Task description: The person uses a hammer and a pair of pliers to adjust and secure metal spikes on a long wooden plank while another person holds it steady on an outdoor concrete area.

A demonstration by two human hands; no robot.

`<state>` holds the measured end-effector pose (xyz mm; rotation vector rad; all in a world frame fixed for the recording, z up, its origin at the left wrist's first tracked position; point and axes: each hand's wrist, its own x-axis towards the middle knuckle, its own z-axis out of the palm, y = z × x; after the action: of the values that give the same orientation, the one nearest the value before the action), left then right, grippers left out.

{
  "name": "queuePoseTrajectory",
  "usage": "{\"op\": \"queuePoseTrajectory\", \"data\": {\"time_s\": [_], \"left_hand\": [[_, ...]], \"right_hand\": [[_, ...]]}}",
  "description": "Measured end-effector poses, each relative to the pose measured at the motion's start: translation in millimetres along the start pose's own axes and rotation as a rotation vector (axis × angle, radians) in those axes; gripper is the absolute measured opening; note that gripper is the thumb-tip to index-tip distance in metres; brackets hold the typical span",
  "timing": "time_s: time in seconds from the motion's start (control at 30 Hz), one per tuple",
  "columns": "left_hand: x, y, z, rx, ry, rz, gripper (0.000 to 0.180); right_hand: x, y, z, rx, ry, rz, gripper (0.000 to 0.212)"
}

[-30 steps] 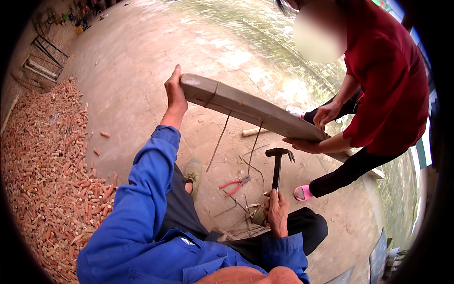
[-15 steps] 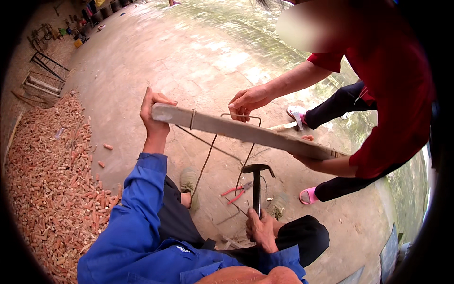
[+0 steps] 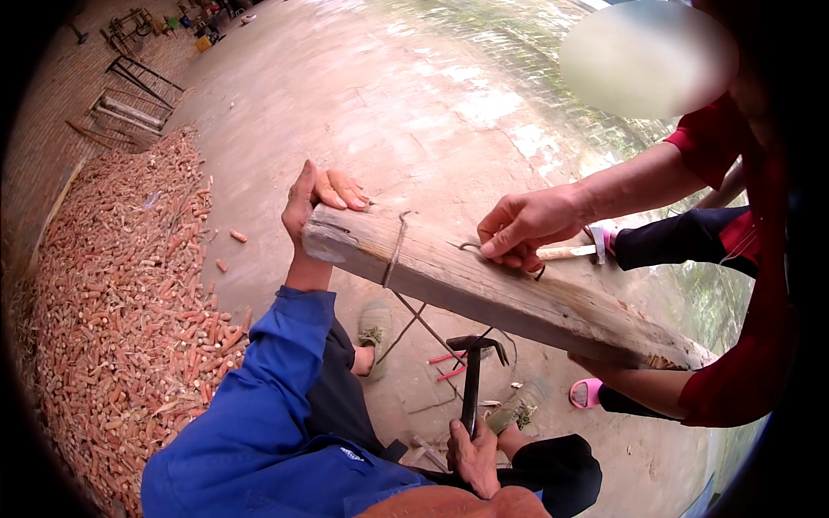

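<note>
My left hand (image 3: pixel 313 207) grips the near-left end of a weathered wooden beam (image 3: pixel 501 289), its fingers over the top edge. A bent metal rod (image 3: pixel 395 252) lies across the beam close to that hand and runs on underneath. In my right hand (image 3: pixel 473 456) is a hammer (image 3: pixel 471 380), held by its dark handle, head up, below the beam. A co-worker's hand (image 3: pixel 531 226) pinches another bent rod end (image 3: pixel 469 246) over the beam's top face. The co-worker's other arm (image 3: pixel 639 380) reaches under the beam's right end. The rods' lower parts are partly hidden.
Red-handled pliers (image 3: pixel 451 373) lie on the concrete floor between my shoes, partly hidden by the hammer. A large heap of corn cobs (image 3: pixel 121 319) spreads at left. Behind the co-worker's hand another hammer-like tool (image 3: pixel 570 252) shows. Metal frames (image 3: pixel 138 86) stand by the brick wall.
The beam has rolled so its broad top face shows, and appears closer. The co-worker's hand has come onto the rod above the beam. My right hand keeps the hammer low.
</note>
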<state>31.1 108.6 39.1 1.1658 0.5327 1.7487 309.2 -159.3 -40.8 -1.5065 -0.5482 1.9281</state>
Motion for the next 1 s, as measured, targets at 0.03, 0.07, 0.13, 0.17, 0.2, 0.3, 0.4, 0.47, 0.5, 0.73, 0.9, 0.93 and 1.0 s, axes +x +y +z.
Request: {"op": "queuePoseTrajectory", "data": {"time_s": [0.03,0.07,0.13,0.17,0.2,0.3,0.4,0.47,0.5,0.73,0.9,0.93,1.0], "left_hand": [[1.2,-0.5,-0.5,0.004,0.002,0.014,0.06],[3.0,-1.1,-0.6,0.008,0.002,0.027,0.06],[5.1,-1.1,4.4,0.001,0.002,0.049,0.059],[4.6,-1.9,4.8,0.003,0.003,0.051,0.058],[4.6,-1.4,5.8,0.005,0.004,0.058,0.058],[6.2,-3.7,5.2,-0.007,0.019,0.044,0.056],[10.4,-6.4,6.7,0.003,0.052,0.022,0.053],[14.1,-9.7,14.3,0.034,0.097,0.032,0.049],[16.5,-9.4,14.2,0.015,0.09,0.025,0.048],[9.2,-17.9,4.1,-0.016,0.019,-0.069,0.037],[2.2,-38.4,-12.3,-0.125,0.227,-0.274,0.019],[0.7,-39.7,-18.9,-0.143,0.215,-0.369,0.027],[-0.7,-42.2,-20.2,-0.215,0.212,-0.478,0.042]], "right_hand": [[-0.1,1.9,-0.6,-0.011,-0.015,0.003,0.027],[-0.1,3.8,-0.7,-0.021,-0.029,0.006,0.027],[2.4,5.5,-2.5,-0.048,-0.02,-0.025,0.027],[3.6,7.0,-3.0,-0.059,-0.014,-0.041,0.027],[4.3,7.3,-4.1,-0.069,0.011,-0.045,0.027],[6.6,10.5,-6.6,-0.117,0.073,-0.072,0.027],[12.9,16.1,-6.7,-0.181,0.106,-0.124,0.029],[17.5,20.2,-5.6,-0.19,0.124,-0.151,0.03],[20.0,20.8,-5.4,-0.183,0.124,-0.139,0.03],[28.6,26.7,0.7,-0.55,0.153,-0.421,0.027],[26.8,30.6,18.4,-0.672,0.122,-0.407,0.03],[21.4,21.6,20.5,-0.668,0.09,-0.347,0.03],[25.4,35.0,14.4,-0.679,0.098,-0.411,0.03]]}}
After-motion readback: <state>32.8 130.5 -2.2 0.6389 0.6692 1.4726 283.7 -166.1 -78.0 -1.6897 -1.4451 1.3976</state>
